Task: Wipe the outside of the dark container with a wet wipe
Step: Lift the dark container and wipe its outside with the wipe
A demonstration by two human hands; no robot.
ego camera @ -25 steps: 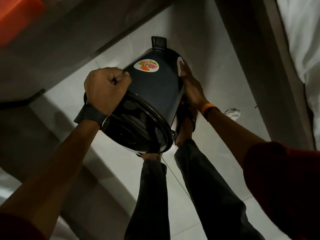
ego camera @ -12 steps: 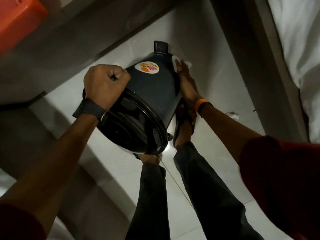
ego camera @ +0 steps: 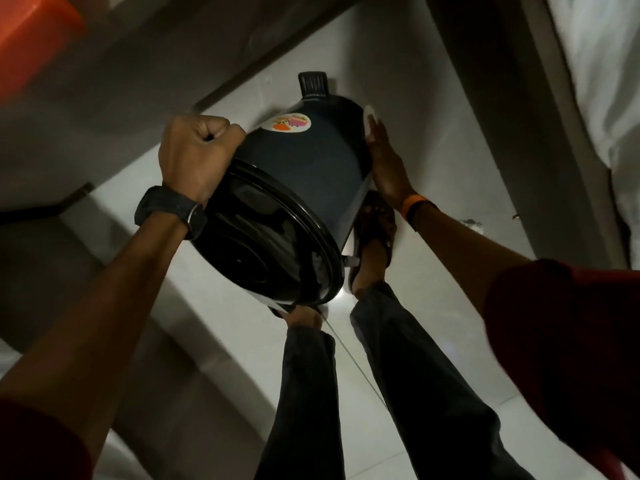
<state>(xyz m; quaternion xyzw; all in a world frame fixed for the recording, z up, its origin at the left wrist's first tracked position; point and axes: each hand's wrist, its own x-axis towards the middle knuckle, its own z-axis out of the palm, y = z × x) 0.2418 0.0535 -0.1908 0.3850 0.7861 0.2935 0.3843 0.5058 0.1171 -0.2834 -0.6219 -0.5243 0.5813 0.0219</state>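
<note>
The dark container point(ego camera: 311, 161), a pedal bin with a glossy black lid point(ego camera: 263, 251) and a round coloured sticker point(ego camera: 290, 122), is tilted off the floor with its lid toward me. My left hand point(ego camera: 195, 155) is closed in a fist on the upper left rim by the lid. My right hand point(ego camera: 384, 164) lies flat along the container's right side, pressing a white wet wipe point(ego camera: 370, 114) under its fingertips near the base. Most of the wipe is hidden by the fingers.
The bin's foot pedal point(ego camera: 312, 84) points away from me. My legs and a sandalled foot point(ego camera: 374, 237) stand on the pale tiled floor point(ego camera: 415, 81) just below the bin. An orange object point(ego camera: 31, 36) sits at the top left, white fabric point(ego camera: 599, 64) at the right.
My right hand has slid the wipe along the container's right side. The container has shifted slightly in my grip; the left hand keeps its hold.
</note>
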